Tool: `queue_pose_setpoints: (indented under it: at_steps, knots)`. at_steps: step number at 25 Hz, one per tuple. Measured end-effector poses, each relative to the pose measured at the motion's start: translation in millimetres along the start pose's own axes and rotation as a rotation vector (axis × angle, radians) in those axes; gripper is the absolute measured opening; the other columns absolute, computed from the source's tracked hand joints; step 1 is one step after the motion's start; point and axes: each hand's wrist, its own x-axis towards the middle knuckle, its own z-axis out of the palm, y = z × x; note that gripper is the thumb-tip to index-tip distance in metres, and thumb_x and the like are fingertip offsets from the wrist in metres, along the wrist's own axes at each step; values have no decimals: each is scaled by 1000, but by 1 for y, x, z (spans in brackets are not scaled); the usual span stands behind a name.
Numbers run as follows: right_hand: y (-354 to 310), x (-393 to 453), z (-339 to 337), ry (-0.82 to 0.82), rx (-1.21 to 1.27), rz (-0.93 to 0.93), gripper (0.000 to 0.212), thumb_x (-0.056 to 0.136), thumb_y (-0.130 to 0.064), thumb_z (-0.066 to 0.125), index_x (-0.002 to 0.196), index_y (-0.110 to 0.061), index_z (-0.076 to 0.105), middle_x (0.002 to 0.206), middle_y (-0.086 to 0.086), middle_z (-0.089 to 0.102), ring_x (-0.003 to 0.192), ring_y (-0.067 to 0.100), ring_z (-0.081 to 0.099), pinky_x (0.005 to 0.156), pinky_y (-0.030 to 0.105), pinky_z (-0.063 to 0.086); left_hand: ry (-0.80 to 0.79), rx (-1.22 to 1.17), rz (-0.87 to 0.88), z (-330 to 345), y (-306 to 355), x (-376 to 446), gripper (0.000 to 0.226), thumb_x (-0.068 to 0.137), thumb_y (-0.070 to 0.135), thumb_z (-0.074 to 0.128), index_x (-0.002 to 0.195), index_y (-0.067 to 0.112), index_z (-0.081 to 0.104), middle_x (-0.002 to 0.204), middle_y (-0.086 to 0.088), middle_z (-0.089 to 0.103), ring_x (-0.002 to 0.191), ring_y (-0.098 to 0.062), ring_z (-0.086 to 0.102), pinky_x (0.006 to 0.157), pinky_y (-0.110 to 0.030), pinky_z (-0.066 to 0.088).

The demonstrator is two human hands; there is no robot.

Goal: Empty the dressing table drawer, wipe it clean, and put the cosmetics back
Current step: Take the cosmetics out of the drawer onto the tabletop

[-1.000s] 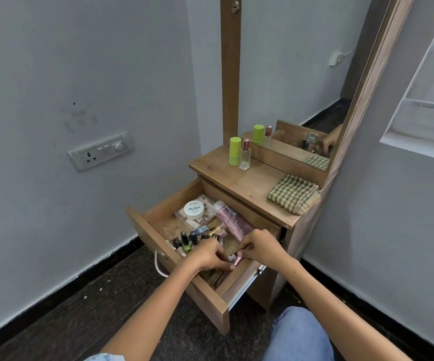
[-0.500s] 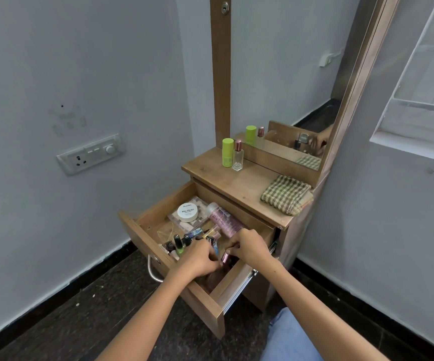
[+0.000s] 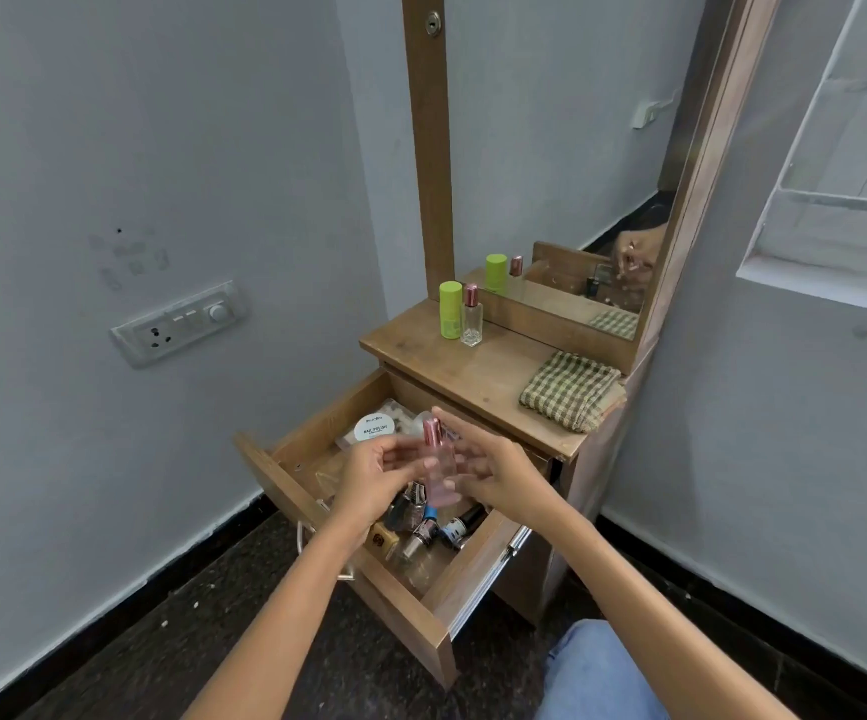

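A: Taking the open wooden drawer point(image 3: 311, 472) as the marker and going left to right, what comes first?

B: Well to its left, a grey switch and socket plate point(image 3: 180, 323) on the wall. Inside the drawer at its back left lies a round white tub labelled nail polish point(image 3: 374, 428).

A: And the hands?

B: Both are above the drawer's middle. The left hand point(image 3: 371, 478) has its fingers curled toward a clear pink glass bottle with a rose metal cap point(image 3: 437, 470), held upright between the two hands. The right hand point(image 3: 493, 472) is on the bottle's other side, fingers fairly straight. The bottle is blurred, so I cannot tell which fingers actually pinch it.

A: Below the hands?

B: A cluster of small nail polish bottles point(image 3: 423, 527) lying in the drawer's front half.

A: Behind and to the right of the drawer?

B: On the tabletop behind it, a lime green capped tube point(image 3: 450, 310) touching or just beside a clear glass bottle with a pink cap point(image 3: 471, 317). Right of the drawer, a folded green checked cloth point(image 3: 569, 389) lies at the tabletop's right end, below the mirror point(image 3: 550, 148).
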Motion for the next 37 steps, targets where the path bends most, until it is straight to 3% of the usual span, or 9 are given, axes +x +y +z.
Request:
queue_pose_setpoints:
  at_steps: [5,8,11,13,17,20,25,33,37]
  knots:
    - [-11,16,-21,213,-246,-184,86,81,5,66,147,-36,29,107,-1,66,85,8,67,79,28,58,80,-329,53,18,31,21,32,70,-1,76,99,9,71,88,-3,75,85,-14,71,74,-24,57]
    - [-8,33,-29,462,-375,-190,74,85,1,60,146,-31,31,103,6,60,81,17,63,76,34,56,81,-237,122,44,44,48,35,79,3,70,114,8,66,100,2,72,97,-9,67,86,-26,54]
    - [-2,51,-35,588,-440,-69,66,91,-6,52,147,-28,25,109,12,50,84,23,56,77,37,51,-51,-12,189,67,49,66,40,95,8,51,134,17,50,122,12,60,101,6,56,81,-9,47]
    - [5,63,-38,640,-461,-21,64,91,-6,51,145,-26,25,112,14,50,84,26,57,73,40,52,-142,76,170,71,46,74,47,98,7,44,142,20,37,136,12,49,113,3,50,86,-4,39]
    - [16,94,-47,767,-506,70,29,92,-18,56,119,-9,48,106,16,57,87,35,61,68,40,48,-252,146,144,71,35,88,58,97,1,40,147,24,23,146,10,32,130,1,25,103,-12,22]
    - [15,113,-53,782,-536,189,22,91,-23,59,102,-4,58,103,15,57,91,35,59,72,39,45,-239,415,209,68,31,99,58,99,12,41,149,24,15,156,5,18,144,-13,12,118,-34,7]
    - [8,138,-60,786,-535,359,23,90,-22,61,105,-4,57,109,14,56,97,34,60,77,38,44,-124,648,348,52,7,80,59,100,33,38,151,25,9,158,7,3,143,-4,-1,114,-23,-5]
    - [12,149,-61,741,-470,403,40,79,-28,76,105,-5,57,105,13,63,96,31,62,72,35,44,-167,860,407,19,-42,26,67,90,64,2,147,33,18,155,11,6,144,-4,2,120,-31,3]
    - [16,113,-44,751,-327,228,31,75,-14,80,97,-10,59,92,5,63,83,21,63,69,38,55,-111,693,339,4,-39,9,51,94,51,27,140,30,37,146,17,30,134,3,24,114,-25,20]
